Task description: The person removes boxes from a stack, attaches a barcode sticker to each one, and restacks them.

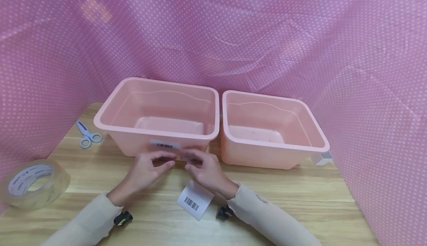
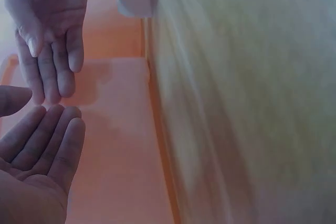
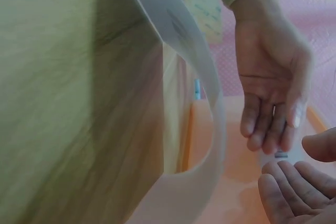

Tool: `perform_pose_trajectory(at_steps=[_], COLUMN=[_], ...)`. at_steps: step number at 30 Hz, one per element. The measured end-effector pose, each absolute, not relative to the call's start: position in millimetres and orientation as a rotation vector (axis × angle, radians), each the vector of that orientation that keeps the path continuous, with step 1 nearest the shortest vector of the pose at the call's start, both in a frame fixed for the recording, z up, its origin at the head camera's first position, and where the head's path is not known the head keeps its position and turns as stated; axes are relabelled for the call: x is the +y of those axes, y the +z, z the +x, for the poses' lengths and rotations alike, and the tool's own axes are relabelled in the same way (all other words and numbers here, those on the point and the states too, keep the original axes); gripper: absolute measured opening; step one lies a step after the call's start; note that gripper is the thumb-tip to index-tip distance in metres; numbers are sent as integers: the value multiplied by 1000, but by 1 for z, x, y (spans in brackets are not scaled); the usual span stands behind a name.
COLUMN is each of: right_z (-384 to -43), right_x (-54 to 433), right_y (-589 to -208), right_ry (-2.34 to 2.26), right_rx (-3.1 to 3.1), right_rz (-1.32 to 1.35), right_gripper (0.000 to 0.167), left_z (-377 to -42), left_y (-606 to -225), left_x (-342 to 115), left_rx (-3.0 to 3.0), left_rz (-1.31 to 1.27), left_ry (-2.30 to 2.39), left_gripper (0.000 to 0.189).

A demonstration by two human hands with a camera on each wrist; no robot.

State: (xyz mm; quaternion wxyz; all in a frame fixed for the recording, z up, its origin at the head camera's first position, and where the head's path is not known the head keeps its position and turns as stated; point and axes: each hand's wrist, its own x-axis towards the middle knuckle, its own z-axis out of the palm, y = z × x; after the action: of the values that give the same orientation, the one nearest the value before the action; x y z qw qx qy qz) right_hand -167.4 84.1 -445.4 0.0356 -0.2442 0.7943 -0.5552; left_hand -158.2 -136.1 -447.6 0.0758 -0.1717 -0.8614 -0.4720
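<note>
Two pink plastic bins stand side by side. Both hands are at the front wall of the left bin (image 1: 133, 142), fingers fairly straight with their tips against it. A white barcode label (image 1: 165, 145) lies on that wall, just above the left hand (image 1: 146, 170). In the right wrist view, part of the label (image 3: 281, 155) shows between the two sets of fingertips. My right hand (image 1: 208, 170) is a little right of the label. Its fingers (image 2: 52, 72) point toward those of the left hand in the left wrist view.
A curled paper with a barcode (image 1: 195, 200) lies below the right hand. Blue scissors (image 1: 86, 136) and a clear tape roll (image 1: 56, 186) are at the left. The right bin (image 1: 263, 155) has a small white box (image 1: 321, 159) beside it. Pink dotted cloth (image 1: 233, 35) surrounds the table.
</note>
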Motion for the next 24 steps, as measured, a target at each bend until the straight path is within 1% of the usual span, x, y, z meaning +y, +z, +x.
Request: perform_pose_trajectory(at_steps=[8, 16, 24], right_z=[-158, -144, -135], right_x=[107, 125, 135], right_y=[-451, -453, -456], right_ry=[-1638, -1508, -1315], right_rx=[2498, 2499, 2493], right_rz=[-726, -721, -669], right_gripper=[36, 29, 32], left_z=[-150, -143, -137], left_y=[-459, -460, -462], left_x=[-121, -111, -103], left_rx=[-2639, -2904, -3018], left_rz=[-643, -607, -625], left_ry=[-1450, -1398, -1400], left_gripper=[23, 21, 19])
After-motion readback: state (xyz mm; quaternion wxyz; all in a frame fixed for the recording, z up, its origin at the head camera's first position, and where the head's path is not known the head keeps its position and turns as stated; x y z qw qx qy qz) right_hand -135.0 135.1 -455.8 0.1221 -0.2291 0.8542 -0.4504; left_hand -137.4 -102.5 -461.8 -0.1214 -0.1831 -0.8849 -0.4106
